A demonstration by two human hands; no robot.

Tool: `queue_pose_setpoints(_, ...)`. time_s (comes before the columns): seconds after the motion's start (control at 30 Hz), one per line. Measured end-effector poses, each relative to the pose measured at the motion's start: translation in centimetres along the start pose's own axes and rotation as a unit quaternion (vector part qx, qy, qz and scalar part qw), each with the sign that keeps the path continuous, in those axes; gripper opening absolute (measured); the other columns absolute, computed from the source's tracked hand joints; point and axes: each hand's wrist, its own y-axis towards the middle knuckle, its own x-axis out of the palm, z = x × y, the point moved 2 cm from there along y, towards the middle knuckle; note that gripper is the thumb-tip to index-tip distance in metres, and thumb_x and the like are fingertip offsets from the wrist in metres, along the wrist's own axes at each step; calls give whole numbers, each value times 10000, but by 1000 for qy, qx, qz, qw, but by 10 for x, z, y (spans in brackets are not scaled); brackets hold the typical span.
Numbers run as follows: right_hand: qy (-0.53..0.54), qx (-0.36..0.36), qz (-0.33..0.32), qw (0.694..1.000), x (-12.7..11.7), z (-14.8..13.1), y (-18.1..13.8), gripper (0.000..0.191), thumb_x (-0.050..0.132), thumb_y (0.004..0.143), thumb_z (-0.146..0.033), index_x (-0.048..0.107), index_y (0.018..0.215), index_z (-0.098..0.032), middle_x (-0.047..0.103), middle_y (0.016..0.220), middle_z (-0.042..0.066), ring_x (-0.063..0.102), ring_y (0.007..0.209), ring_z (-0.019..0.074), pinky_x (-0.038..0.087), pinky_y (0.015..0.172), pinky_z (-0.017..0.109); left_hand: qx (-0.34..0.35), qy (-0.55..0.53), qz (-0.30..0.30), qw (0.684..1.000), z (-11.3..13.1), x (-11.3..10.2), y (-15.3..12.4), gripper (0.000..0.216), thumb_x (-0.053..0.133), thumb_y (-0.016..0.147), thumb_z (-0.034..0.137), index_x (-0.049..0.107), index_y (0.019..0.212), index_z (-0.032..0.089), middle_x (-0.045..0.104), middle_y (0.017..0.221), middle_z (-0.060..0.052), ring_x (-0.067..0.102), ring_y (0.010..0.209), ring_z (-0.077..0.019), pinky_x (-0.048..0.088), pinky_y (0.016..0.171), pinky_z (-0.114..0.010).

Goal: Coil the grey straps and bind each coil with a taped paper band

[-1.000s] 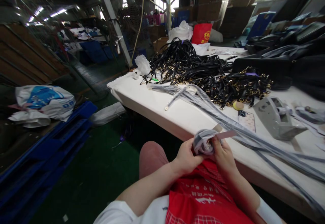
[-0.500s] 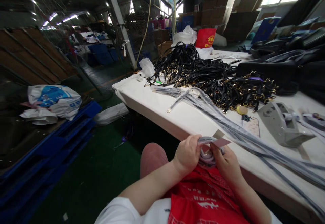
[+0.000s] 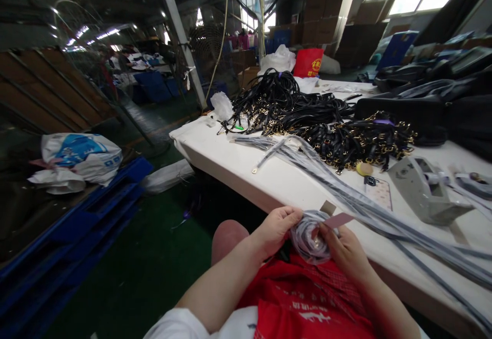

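Both of my hands hold a grey strap wound into a small coil (image 3: 309, 236) above my lap, just before the white table's front edge (image 3: 246, 185). My left hand (image 3: 274, 228) curls round the coil's left side. My right hand (image 3: 344, 249) grips its right side, with a pinkish paper tag (image 3: 338, 220) sticking out above the fingers. A bundle of long grey straps (image 3: 346, 190) runs across the table from the far left toward the right edge of view.
A heap of black straps with gold buckles (image 3: 326, 118) covers the table's middle. A grey tape dispenser (image 3: 426, 190), a phone (image 3: 378, 193) and black bags (image 3: 430, 103) lie to the right. Blue pallets (image 3: 77, 226) and white sacks (image 3: 77, 157) stand on the green floor at left.
The coil has been turned in my hands and sits a little lower and flatter. My left fingers have shifted round its upper left side. The head view has tilted slightly.
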Motion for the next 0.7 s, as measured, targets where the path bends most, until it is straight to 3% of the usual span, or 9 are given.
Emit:
queue_pose_setpoints(0.1,-21,1,-81,996,3,0,-2,416,476,897,-562,680,904,-199,719,840,58,644,781,235,510,720,322,55,191,-28,980,8,-3,1,548,643,789,618,713,966,104,701,904,-91,621,831,-197,459,787,-291)
queue_pose_setpoints(0.2,-20,-14,-125,992,8,-2,-4,398,454,928,-515,658,1065,-202,726,1004,81,654,918,255,510,808,345,126,397,-58,907,15,2,-4,468,545,882,553,721,974,129,695,948,-80,614,868,-199,447,794,-271)
queue_pose_setpoints(0.27,-25,-19,-117,993,11,-3,-4,399,434,940,-496,645,1104,-200,720,1053,92,654,949,258,506,837,357,151,456,-68,875,18,7,-8,473,448,935,531,711,964,139,689,931,-75,611,856,-195,442,787,-267)
queue_pose_setpoints(0.37,-41,-18,-106,993,11,0,-2,355,451,925,-464,657,1053,-205,728,1027,87,661,945,263,508,836,363,164,469,-85,864,21,10,-14,513,389,942,563,678,974,141,680,922,-77,608,837,-199,445,766,-270)
queue_pose_setpoints(0.5,-30,-18,-111,993,7,2,-1,313,499,871,-413,645,1063,-213,730,1029,78,665,961,267,511,830,358,121,458,-105,874,26,8,-18,505,591,830,581,654,1065,139,687,938,-76,612,819,-210,460,737,-277)
queue_pose_setpoints(0.6,-37,-3,-86,996,5,1,-1,325,452,902,-453,632,1039,-219,729,972,68,669,926,257,512,788,342,106,345,-144,921,26,13,-17,641,727,732,533,606,1238,159,675,1132,-91,616,998,-246,466,866,-301)
queue_pose_setpoints(0.63,-49,-2,-74,996,5,1,-1,333,433,914,-467,627,1025,-220,726,952,67,672,905,254,511,770,338,97,300,-134,940,24,16,-16,689,768,695,514,600,1262,161,671,1161,-93,615,1025,-252,466,882,-302)
queue_pose_setpoints(0.7,-85,-7,-47,995,7,0,-1,342,408,924,-476,611,1029,-220,725,930,72,677,854,256,506,725,340,66,229,-51,970,17,20,-12,695,806,651,502,642,1218,135,696,1093,-101,640,947,-240,486,816,-290)
